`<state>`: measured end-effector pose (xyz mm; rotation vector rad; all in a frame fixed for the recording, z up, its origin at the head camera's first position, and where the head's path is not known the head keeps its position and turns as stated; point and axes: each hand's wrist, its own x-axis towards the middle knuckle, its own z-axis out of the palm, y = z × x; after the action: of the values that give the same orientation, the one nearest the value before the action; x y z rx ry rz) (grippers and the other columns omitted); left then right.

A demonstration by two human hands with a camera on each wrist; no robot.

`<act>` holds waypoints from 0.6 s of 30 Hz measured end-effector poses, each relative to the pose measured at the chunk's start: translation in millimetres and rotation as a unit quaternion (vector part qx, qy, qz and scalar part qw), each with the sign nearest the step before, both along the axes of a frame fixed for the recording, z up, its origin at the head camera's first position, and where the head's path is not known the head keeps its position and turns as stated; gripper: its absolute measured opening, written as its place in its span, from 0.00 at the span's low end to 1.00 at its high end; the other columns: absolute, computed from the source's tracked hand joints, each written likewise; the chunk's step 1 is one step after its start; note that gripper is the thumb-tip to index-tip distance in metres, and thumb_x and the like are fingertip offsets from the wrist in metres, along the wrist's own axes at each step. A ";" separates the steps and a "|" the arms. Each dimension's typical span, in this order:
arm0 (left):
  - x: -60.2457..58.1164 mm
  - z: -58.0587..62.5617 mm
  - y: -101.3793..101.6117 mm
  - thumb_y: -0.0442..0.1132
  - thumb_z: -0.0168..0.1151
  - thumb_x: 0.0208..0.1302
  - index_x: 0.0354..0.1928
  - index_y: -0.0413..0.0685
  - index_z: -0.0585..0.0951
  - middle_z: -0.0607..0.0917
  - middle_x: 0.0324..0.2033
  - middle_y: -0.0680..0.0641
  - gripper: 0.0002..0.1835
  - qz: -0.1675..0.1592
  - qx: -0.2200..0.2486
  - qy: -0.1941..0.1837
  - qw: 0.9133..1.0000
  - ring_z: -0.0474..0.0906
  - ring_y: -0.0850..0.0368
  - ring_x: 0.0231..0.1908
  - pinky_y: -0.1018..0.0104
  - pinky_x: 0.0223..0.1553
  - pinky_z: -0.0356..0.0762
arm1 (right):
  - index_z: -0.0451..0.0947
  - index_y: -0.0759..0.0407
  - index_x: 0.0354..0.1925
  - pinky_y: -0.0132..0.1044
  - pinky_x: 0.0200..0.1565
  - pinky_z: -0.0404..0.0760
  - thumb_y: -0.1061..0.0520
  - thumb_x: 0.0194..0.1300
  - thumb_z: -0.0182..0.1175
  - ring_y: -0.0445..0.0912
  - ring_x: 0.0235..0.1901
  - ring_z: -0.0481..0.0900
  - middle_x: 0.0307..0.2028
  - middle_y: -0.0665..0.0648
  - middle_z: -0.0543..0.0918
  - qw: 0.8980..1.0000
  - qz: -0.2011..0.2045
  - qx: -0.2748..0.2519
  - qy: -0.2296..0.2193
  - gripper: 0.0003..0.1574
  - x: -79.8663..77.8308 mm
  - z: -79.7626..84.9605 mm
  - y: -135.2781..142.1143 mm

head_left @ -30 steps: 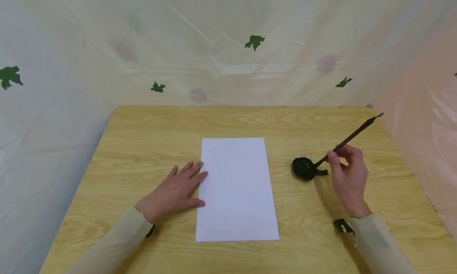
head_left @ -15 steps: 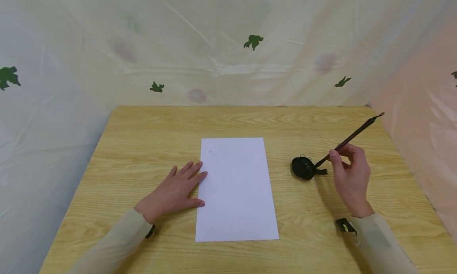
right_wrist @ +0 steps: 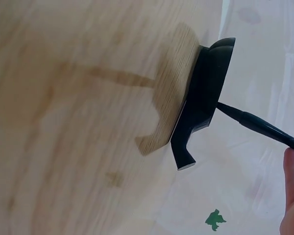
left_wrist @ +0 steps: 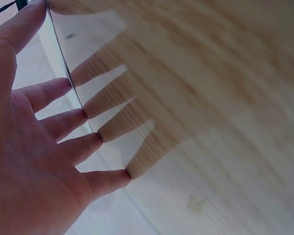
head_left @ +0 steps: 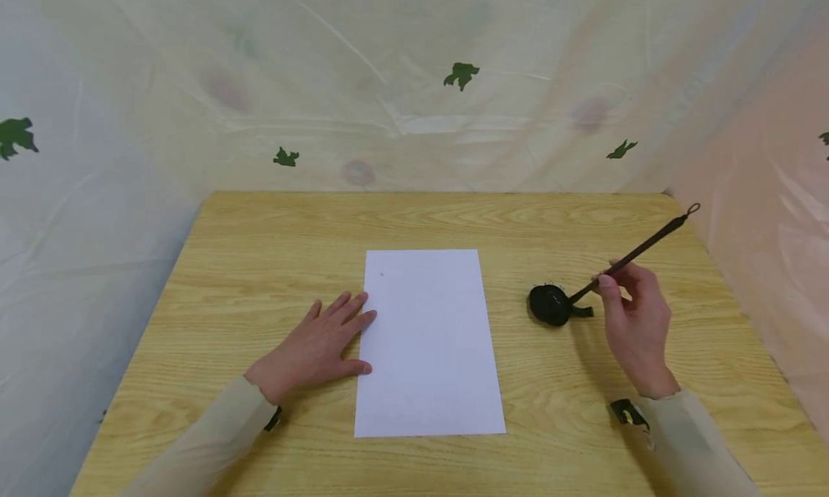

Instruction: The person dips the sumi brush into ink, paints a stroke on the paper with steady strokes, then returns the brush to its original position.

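A white sheet of paper (head_left: 430, 346) lies flat on the wooden table. My left hand (head_left: 317, 353) rests with spread fingers at its left edge; the left wrist view shows those fingertips (left_wrist: 120, 178) touching the surface. My right hand (head_left: 637, 317) pinches a dark writing brush (head_left: 648, 244) between thumb and fingers, its looped end pointing up and to the right. The brush tip meets the rim of a small black ink dish (head_left: 549, 305) with a short curved stem. In the right wrist view the brush (right_wrist: 264, 126) slants onto the dish (right_wrist: 206, 83).
The wooden table (head_left: 259, 267) reaches back to a pale hanging sheet (head_left: 388, 87) marked with green bird-like shapes (head_left: 462, 75). More sheeting hangs at both sides. Tiny dark specks lie on the table just behind the dish.
My right hand has shifted slightly right, and the brush has turned a little in its fingers with its tip staying at the dish. My left hand and the paper hold still.
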<state>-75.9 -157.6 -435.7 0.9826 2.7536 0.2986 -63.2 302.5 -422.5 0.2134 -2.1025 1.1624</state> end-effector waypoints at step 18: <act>0.2 2.1 1.1 0.65 0.63 0.58 0.72 0.50 0.63 0.53 0.74 0.45 0.45 0.004 -0.003 -0.009 1.000 0.45 0.43 0.73 0.32 0.63 0.50 | 0.72 0.73 0.56 0.22 0.44 0.76 0.79 0.63 0.53 0.35 0.41 0.81 0.40 0.66 0.80 0.999 0.014 0.032 -0.021 0.23 6.5 5.0 4.8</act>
<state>-75.7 -156.5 -433.6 0.9626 2.7420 0.2985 -56.8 307.3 -417.4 0.2509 -2.1831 1.1255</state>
